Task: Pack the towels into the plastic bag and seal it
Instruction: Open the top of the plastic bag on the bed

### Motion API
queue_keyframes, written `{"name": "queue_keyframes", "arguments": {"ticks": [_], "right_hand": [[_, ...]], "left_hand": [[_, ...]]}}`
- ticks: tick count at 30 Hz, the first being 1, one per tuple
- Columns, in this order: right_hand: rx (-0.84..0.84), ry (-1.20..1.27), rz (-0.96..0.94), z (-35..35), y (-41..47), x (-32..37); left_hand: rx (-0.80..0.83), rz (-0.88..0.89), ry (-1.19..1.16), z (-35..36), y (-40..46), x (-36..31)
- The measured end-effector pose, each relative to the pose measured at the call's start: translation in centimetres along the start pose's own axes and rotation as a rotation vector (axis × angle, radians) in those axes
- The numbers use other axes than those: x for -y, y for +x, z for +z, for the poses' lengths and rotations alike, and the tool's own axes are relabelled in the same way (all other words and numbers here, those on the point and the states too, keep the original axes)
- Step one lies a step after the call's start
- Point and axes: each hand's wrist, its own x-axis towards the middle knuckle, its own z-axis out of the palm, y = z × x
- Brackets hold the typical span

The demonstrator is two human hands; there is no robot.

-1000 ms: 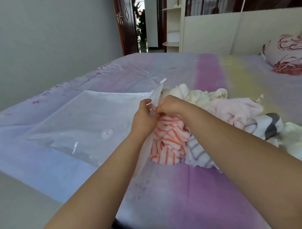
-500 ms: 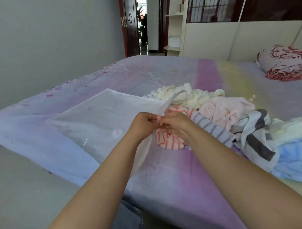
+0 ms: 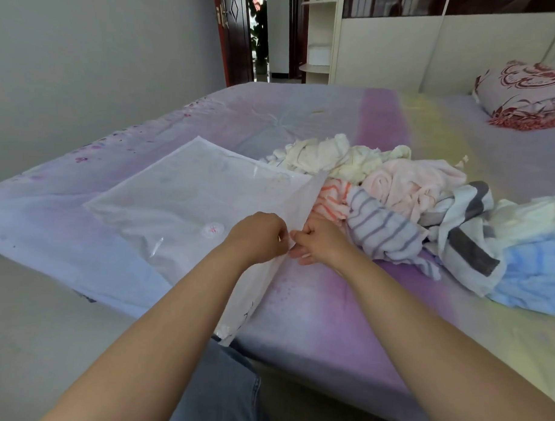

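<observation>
A large clear plastic bag (image 3: 176, 200) lies flat on the bed, with a round valve (image 3: 212, 229) near its middle. Its right edge is lifted into a ridge. My left hand (image 3: 259, 236) and my right hand (image 3: 319, 241) both pinch that edge, close together, thumbs toward each other. To the right lies a heap of towels: a cream one (image 3: 328, 155), a pink one (image 3: 409, 186), an orange-striped one (image 3: 331, 201), a grey-striped one (image 3: 385, 233), a white one with grey bands (image 3: 467, 226) and a blue one (image 3: 532, 276).
The bed (image 3: 329, 306) has a purple, yellow and lilac sheet; its near edge runs across the lower frame. A red-patterned pillow (image 3: 532, 96) lies at the far right. A grey wall stands left, an open doorway (image 3: 269, 37) at the back.
My hands have slid toward me along the bag's raised edge, away from its far corner. The view has pulled back, showing more of the towel heap and the bed's edge.
</observation>
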Motion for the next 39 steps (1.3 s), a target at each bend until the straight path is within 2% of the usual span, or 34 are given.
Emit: {"name": "queue_keyframes", "arguments": {"ticks": [3, 7, 12, 16, 19, 22, 23, 25, 26, 27, 28, 29, 31, 33, 35, 36, 38, 39], "right_hand": [[0.021, 0.015, 0.057, 0.0, -0.7, -0.6], [-0.024, -0.055, 0.170, -1.1, -1.4, -2.8], [-0.198, -0.014, 0.232, -4.2, -2.0, -6.0], [-0.202, -0.001, 0.262, -5.5, -2.2, -7.0], [-0.268, 0.013, 0.259, -5.2, -2.2, -6.8], [-0.337, 0.086, 0.218, -4.4, -2.5, -6.3], [-0.389, 0.010, 0.148, -4.0, -2.9, -6.1], [-0.589, -0.173, -0.068, -3.1, -4.0, -5.7], [-0.694, -0.213, -0.233, -2.7, -4.9, -5.1], [-0.722, -0.221, -0.399, -2.3, -5.7, -4.6], [-0.640, -0.205, -0.521, -2.1, -6.3, -4.0], [-0.470, -0.167, -0.570, -1.9, -6.8, -3.5], [-0.056, -0.181, -0.484, -1.6, -7.6, -2.7], [0.187, -0.389, -0.351, -1.5, -7.7, -3.3], [0.269, -0.574, -0.213, -1.6, -7.8, -4.9], [0.279, -0.586, -0.150, -1.6, -7.8, -5.7], [0.243, -0.466, -0.023, -1.8, -7.9, -6.8], [0.225, -0.397, 0.021, -1.9, -7.7, -7.0]], "left_hand": [[-0.088, -0.028, -0.056, 0.2, -0.2, -0.1], [-0.383, -0.201, -0.238, -1.2, -0.1, 2.5], [-0.748, -0.241, -0.150, -3.8, -0.4, 6.0], [-0.851, -0.195, -0.108, -6.0, 0.1, 7.2], [-0.825, -0.272, -0.102, -6.1, 0.2, 5.7], [-0.599, -0.317, -0.392, -5.4, -0.1, 3.5], [-0.545, -0.317, -0.460, -4.9, -0.3, 2.9], [-0.514, -0.274, -0.357, -4.0, -0.9, 1.6], [-0.532, -0.248, -0.275, -3.5, -1.1, 1.1], [-0.554, -0.202, -0.208, -3.2, -1.4, 0.6], [-0.563, -0.150, -0.174, -3.0, -1.6, 0.3], [-0.558, -0.098, -0.149, -2.7, -1.7, 0.0], [-0.533, -0.044, -0.106, -2.3, -1.7, -0.6], [-0.559, -0.048, -0.098, -2.2, -1.7, -0.8], [-0.689, -0.078, -0.159, -2.9, -1.8, -0.5], [-0.783, -0.093, -0.211, -3.4, -1.9, -0.3], [-0.957, -0.070, -0.321, -4.3, -2.1, -0.1], [-0.994, -0.036, -0.372, -4.6, -2.3, -0.2]]}}
